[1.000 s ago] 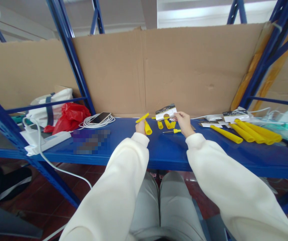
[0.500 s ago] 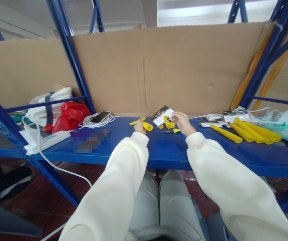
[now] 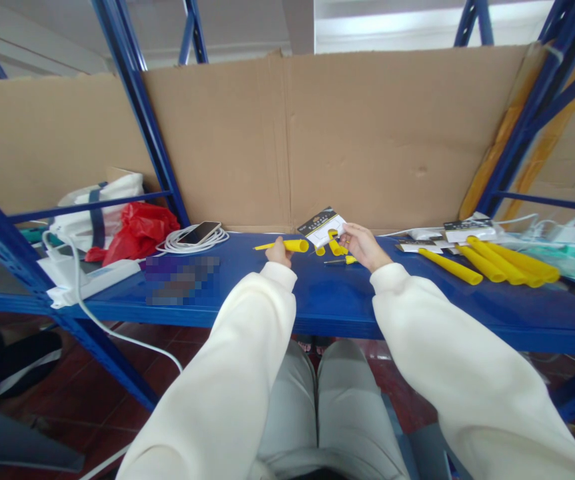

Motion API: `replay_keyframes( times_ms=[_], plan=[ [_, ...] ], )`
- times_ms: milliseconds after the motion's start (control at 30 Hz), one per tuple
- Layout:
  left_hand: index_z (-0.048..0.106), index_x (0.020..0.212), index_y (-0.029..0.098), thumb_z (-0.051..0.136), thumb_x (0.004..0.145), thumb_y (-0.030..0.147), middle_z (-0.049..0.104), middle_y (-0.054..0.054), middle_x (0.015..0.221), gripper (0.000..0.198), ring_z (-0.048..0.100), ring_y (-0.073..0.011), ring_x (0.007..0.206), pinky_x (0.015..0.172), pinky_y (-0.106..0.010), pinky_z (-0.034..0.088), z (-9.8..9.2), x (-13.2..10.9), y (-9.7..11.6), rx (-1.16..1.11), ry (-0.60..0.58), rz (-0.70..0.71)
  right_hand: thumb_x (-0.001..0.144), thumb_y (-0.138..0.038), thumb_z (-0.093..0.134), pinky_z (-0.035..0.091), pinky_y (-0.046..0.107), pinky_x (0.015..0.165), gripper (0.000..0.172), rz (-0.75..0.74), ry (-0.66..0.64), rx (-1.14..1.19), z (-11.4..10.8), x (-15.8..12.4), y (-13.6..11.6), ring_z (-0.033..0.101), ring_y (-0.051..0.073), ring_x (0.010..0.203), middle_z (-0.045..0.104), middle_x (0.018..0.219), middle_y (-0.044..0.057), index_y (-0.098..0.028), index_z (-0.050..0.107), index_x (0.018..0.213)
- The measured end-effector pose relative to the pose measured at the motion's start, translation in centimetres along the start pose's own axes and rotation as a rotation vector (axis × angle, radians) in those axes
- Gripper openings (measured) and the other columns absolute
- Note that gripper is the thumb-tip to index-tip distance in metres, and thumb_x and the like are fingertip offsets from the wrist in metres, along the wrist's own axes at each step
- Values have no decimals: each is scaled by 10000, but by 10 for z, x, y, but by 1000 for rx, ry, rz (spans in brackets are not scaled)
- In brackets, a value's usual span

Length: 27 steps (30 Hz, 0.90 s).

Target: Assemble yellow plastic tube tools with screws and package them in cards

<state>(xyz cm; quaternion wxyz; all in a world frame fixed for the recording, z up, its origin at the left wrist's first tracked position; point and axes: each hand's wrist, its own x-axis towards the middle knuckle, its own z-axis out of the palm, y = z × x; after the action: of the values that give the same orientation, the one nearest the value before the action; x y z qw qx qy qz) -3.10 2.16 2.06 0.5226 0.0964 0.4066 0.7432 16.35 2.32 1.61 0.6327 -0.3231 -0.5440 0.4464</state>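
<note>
My left hand (image 3: 278, 253) is closed around a long yellow tapered tube (image 3: 297, 246), its wide end pointing right and its thin end left. Just to the right, my right hand (image 3: 366, 247) pinches the edge of a black-and-white packaging card (image 3: 320, 229), held at a tilt above the blue shelf. A small curved yellow piece (image 3: 333, 235) shows against the card by the fingertips; whether it is fixed there cannot be made out. Beneath lie short yellow pieces (image 3: 336, 249) and a thin tool with a yellow handle (image 3: 350, 259), perhaps a screwdriver.
Several yellow tapered tubes (image 3: 450, 267) lie at the right beside packaging cards (image 3: 469, 231). Leftward are a coiled white cable (image 3: 173, 244), a phone (image 3: 202, 232), a red plastic bag (image 3: 142, 230) and a white power strip (image 3: 97, 281). A cardboard panel (image 3: 377, 140) stands behind the blue shelf (image 3: 247, 293).
The yellow tube in my left hand has turned to lie more level. The card has shifted slightly up and left, and my right hand has moved slightly left with it.
</note>
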Motion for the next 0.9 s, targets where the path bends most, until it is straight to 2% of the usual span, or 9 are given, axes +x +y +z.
replay_keyframes(
  times_ms=[167, 333, 467, 700, 900],
  plan=[
    [625, 909, 153, 636, 847, 39, 651, -11, 730, 130, 711, -169, 724, 651, -266, 592, 0, 1, -1, 25, -32, -6, 618, -434, 876, 522, 263, 651, 336, 44, -35, 31, 7, -8, -3, 588, 117, 623, 684, 714, -8, -215, 645, 727],
    [670, 849, 141, 621, 799, 46, 715, -75, 745, 118, 744, -262, 854, 746, -370, 611, -4, 0, -5, 36, -231, -2, 570, -398, 925, 562, 276, 741, 332, 101, -146, 36, 14, -16, -2, 649, 123, 668, 731, 746, 8, -205, 719, 747],
    [679, 855, 132, 593, 847, 124, 734, -122, 782, 87, 731, -316, 957, 805, -439, 602, -8, -5, -6, -27, -386, -45, 607, -407, 915, 582, 311, 802, 305, 110, -229, -17, 16, -20, -1, 689, 155, 721, 753, 770, 28, -201, 742, 751],
    [682, 973, 130, 635, 887, 307, 740, -160, 894, 203, 714, -332, 950, 814, -476, 587, -13, -7, -5, 20, -496, -149, 635, -355, 914, 589, 318, 853, 243, 136, -271, -20, 16, -20, -1, 716, 161, 746, 753, 742, 27, -196, 744, 706],
    [673, 1117, 132, 644, 890, 337, 749, -184, 1028, 308, 709, -335, 1015, 840, -464, 583, -12, -6, -2, 32, -545, -157, 634, -360, 918, 586, 326, 902, 262, 156, -332, -15, 15, -20, 0, 742, 177, 824, 787, 850, 52, -185, 775, 765]
  ],
)
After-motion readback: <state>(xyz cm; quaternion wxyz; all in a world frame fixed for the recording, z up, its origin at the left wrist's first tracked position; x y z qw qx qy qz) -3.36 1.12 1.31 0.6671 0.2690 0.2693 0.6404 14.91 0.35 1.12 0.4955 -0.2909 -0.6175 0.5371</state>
